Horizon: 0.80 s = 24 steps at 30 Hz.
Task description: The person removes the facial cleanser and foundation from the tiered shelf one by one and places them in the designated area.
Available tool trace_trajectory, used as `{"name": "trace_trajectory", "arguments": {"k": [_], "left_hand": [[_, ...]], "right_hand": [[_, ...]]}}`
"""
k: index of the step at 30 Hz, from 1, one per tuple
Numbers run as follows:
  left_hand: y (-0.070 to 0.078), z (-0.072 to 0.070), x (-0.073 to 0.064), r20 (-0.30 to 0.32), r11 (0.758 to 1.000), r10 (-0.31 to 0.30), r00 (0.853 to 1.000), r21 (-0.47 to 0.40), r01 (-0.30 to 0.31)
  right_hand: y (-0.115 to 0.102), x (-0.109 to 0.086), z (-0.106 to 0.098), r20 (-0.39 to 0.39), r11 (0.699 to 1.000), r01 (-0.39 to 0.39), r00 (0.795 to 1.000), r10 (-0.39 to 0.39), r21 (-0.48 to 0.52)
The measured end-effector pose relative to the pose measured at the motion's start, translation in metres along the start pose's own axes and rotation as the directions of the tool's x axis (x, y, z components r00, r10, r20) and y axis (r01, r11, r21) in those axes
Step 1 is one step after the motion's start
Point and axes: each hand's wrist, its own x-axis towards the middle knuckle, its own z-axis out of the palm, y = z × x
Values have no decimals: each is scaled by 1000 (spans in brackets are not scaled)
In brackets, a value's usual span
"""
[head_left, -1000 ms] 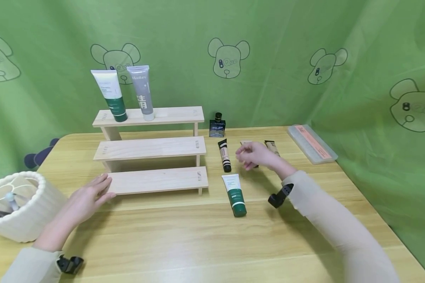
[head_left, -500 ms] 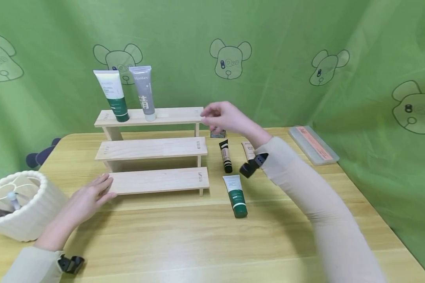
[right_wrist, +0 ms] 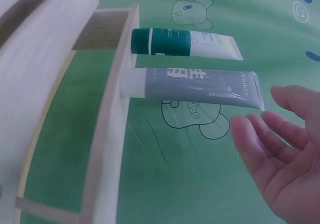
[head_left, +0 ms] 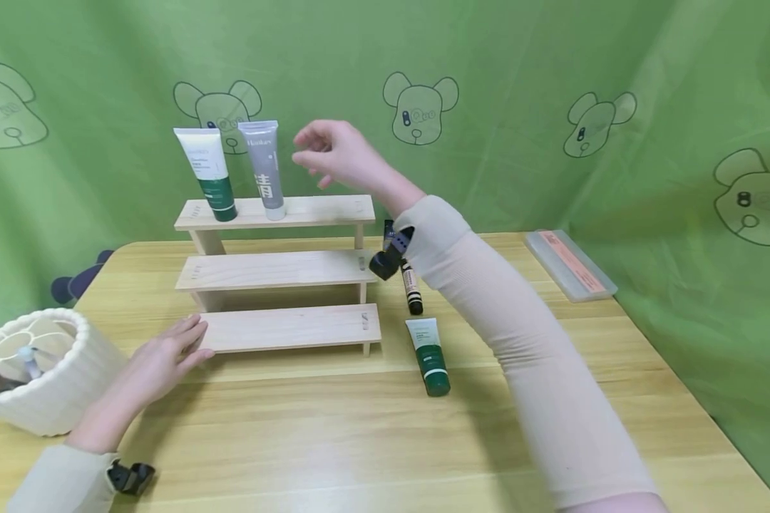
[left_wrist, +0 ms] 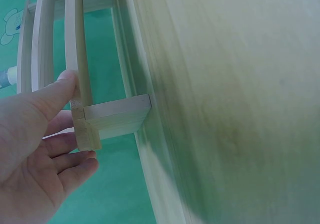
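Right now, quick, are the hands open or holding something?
Left hand: holding the end of the bottom shelf.
Right hand: open, holding nothing, near the gray tube.

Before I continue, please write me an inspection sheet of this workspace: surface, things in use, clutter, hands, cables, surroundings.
Surface: wood-grain table.
Things in use: three-tier wooden shelf; upright grey tube and white-green tube on its top tier.
Clutter: striped tube and second white-green tube, lying on table; ribbed white container; flat case.
Hands: left hand grips bottom tier's end; right hand, empty, beside grey tube.
Cables: nothing seen.
Surroundings: green curtain with animal drawings.
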Motion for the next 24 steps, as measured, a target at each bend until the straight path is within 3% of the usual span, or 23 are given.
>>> {"name": "trace_trajectory", "arguments": {"k": [10, 24], "left_hand": [[0, 1, 1, 6, 1000, -4, 1000, 9, 4], [-1, 2, 1, -2, 1000, 1, 1000, 15, -1]], "right_hand": [[-18, 31, 13, -121, 1000, -11, 993, 8, -23], [-13, 37, 22, -153, 999, -32, 988, 35, 23]]}}
